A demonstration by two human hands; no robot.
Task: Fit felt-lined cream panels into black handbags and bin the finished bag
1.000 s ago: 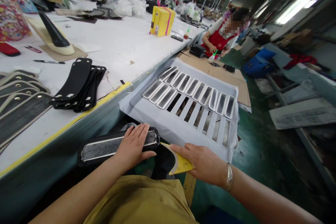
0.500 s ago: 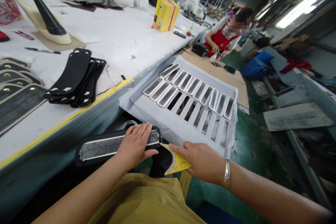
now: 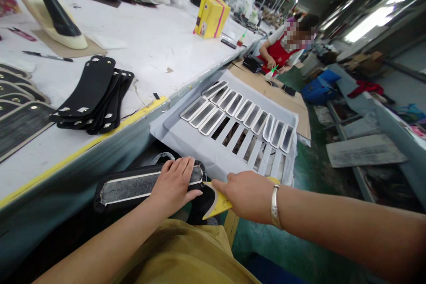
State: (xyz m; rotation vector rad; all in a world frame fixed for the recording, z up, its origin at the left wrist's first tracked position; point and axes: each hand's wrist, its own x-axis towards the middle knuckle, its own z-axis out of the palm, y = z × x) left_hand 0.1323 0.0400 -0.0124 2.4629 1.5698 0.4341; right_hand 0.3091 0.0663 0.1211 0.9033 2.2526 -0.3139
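A long black padded strip [image 3: 129,187] with rounded ends and a grey inset between pale lines lies low in front of my body. My left hand [image 3: 173,185] holds its right part, fingers together across the top and thumb out to the side. In my right hand [image 3: 248,195] is a flat yellow tool [image 3: 218,204] with a curved pale edge. Its tip touches or nearly touches the strip's right end; I cannot tell which. Part of the tool is hidden by the hand, and another yellow part shows beyond the wrist.
A grey slotted sheet [image 3: 186,140] bears several white-edged dark pieces [image 3: 211,122]. On the white table [image 3: 149,62] at left are stacked black straps [image 3: 88,88], a pen [image 3: 46,56] and a yellow box [image 3: 213,17]. A co-worker in a red apron [image 3: 278,55] is further back.
My right hand has moved slightly left and up with the yellow tool, turning so that more of the tool shows beyond the wrist. My left hand stays on the strip.
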